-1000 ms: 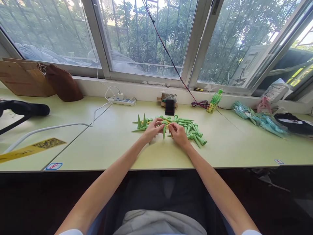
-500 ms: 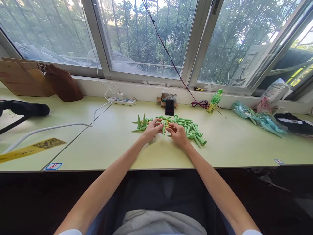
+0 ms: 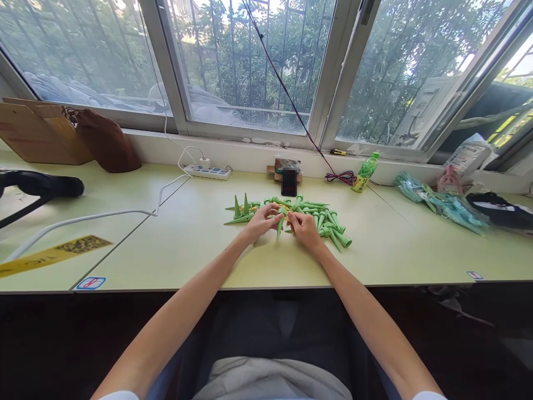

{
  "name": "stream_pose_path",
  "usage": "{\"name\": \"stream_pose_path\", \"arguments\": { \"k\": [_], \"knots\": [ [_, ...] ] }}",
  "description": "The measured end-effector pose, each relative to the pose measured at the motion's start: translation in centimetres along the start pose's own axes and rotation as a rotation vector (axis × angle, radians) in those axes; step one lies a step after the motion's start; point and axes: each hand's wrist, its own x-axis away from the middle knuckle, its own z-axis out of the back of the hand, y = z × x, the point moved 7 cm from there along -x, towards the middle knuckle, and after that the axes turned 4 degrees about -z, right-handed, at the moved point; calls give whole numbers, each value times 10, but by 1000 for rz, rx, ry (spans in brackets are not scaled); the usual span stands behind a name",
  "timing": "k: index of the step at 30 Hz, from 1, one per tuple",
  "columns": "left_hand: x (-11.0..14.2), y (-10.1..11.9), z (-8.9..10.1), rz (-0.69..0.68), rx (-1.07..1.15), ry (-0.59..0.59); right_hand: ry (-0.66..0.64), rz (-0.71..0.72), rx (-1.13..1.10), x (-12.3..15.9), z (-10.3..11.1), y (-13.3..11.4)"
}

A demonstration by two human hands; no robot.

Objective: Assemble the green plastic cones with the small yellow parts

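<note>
Green spike: this one [image 3: 280, 225] is plain light green, broad-headed, tapering to a point; it tilts tip-down between the hands, above the table [image 3: 283, 264].
Left hand [image 3: 260, 221]: thumb and fingers closed round the spike's head.
Right hand [image 3: 305, 228]: fingertips bunched beside that head; I can't tell what they grip.

1. Centre: the bare left hand [image 3: 260, 222] hides part of the green, tapered plastic spike [image 3: 280, 225].
2. Centre: the small yellow piece [image 3: 287, 218] at the bare right hand [image 3: 306, 228] is too small to make out.
3. Just above centre: the black rectangular device [image 3: 289, 183] is blurred.
4. Left edge: the black strapped object [image 3: 50, 185] and yellow printed tape [image 3: 45, 258] are cut off.
</note>
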Motion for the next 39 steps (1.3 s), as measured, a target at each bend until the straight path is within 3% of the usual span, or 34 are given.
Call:
{"name": "stream_pose_path", "arguments": {
  "k": [8,15,22,27,34,39],
  "knots": [
    [1,4,-4,-6,-4,-20,16,-5,30,-1,1,0],
    [-1,1,1,14,22,40,-18,-19,-22,-1,-3,-1],
    [2,6,-3,20,-64,5,117,-33,-41,-1,10,0],
    [1,9,-5,-70,-216,-21,102,-75,-113,-1,9,3],
    [4,24,-2,-278,-473,69,28,-78,-270,-3,4,9],
    [6,29,-4,-335,-590,77,3,-76,-252,-5,2,10]
  ]
}}
